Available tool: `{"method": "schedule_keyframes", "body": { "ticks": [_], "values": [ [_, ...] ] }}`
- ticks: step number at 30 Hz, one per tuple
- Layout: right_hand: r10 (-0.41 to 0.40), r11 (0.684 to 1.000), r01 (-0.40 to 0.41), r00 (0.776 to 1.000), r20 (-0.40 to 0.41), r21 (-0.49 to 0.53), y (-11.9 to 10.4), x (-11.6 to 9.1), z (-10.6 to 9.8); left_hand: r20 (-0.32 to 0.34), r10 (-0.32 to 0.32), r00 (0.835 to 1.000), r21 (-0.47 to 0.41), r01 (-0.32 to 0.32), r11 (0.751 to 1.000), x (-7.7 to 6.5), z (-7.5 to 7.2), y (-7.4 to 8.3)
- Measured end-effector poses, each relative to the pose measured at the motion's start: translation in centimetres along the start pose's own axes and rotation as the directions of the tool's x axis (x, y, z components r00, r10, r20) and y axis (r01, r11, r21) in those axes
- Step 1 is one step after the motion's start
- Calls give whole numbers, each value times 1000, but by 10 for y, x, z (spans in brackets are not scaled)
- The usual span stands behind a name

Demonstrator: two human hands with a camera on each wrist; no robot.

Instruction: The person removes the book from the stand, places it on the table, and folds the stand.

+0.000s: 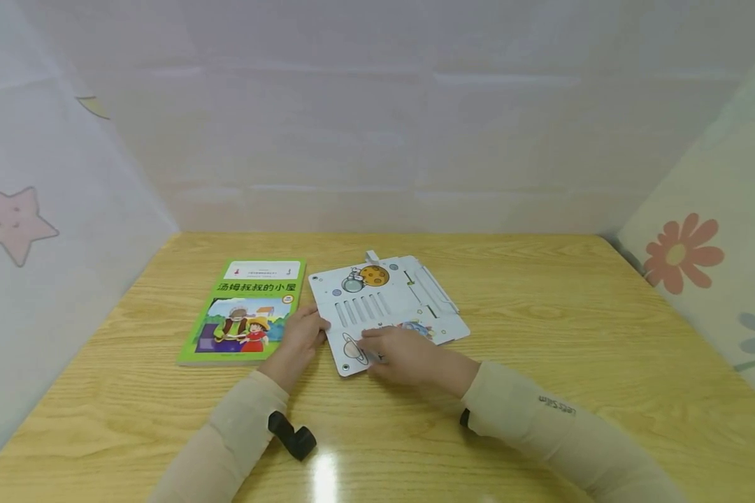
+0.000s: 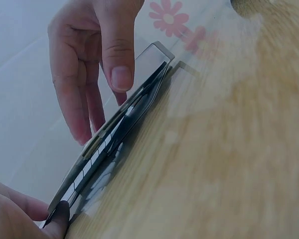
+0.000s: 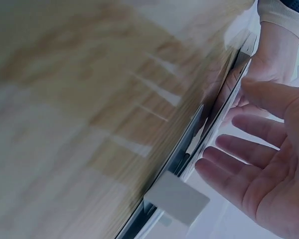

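Note:
A flat, folded white book stand [image 1: 324, 293] with printed planets, an astronaut and a row of slots lies at a slant on the table. My left hand [image 1: 302, 332] pinches its left edge, and in the left wrist view the left thumb [image 2: 59, 221] bends round that edge. Over the lower part of its face, beside the ringed planet, is my right hand [image 1: 405, 355]; its fingers [image 3: 249, 149] stretch out straight in the right wrist view. Seen edge-on in both wrist views, the stand's layers part slightly, with dark gaps between them. A pale tab [image 3: 177, 199] sticks out from its side.
Left of the stand lies a green-bordered picture book [image 1: 258, 321], close to the left hand. The wooden table [image 1: 541, 314] ends at a pale back cloth [image 1: 384, 154], with side cloths printed with a star [image 1: 15, 220] and flowers [image 1: 682, 253].

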State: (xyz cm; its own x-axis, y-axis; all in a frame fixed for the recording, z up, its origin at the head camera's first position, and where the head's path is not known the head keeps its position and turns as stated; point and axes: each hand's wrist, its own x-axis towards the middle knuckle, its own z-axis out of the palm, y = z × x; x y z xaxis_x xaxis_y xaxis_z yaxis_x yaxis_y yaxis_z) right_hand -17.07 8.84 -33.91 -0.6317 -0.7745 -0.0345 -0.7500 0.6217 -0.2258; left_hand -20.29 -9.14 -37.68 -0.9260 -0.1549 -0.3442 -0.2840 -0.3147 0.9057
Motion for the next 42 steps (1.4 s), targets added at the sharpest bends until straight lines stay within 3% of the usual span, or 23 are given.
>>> {"method": "schedule_keyframes", "body": {
  "ticks": [9, 16, 19, 23, 28, 42],
  "values": [
    [94, 995, -93, 995, -22, 30, 18, -14, -4, -7, -6, 1000, 15, 6, 1000, 0, 0, 1],
    [114, 993, -108, 978, -173, 42, 46, -29, -15, -13, -4, 1000, 4, 4, 1000, 1, 1, -1],
    [161, 986, -151, 967, -199, 66, 61, -36, -19, -21, -12, 1000, 8, 13, 1000, 1, 1, -1],
    [231, 971, -216, 956, -182, 99, 81, -45, -20, -30, -16, 999, 21, 17, 1000, 1, 1, -1],
    [255, 965, -242, 955, -151, 100, 100, -55, -18, -20, -13, 1000, 24, 14, 1000, 1, 0, -1],
    [199, 974, -188, 977, -80, 123, 116, -62, -9, -29, -10, 1000, 24, 11, 1000, 1, 2, -1]
  ]
}}
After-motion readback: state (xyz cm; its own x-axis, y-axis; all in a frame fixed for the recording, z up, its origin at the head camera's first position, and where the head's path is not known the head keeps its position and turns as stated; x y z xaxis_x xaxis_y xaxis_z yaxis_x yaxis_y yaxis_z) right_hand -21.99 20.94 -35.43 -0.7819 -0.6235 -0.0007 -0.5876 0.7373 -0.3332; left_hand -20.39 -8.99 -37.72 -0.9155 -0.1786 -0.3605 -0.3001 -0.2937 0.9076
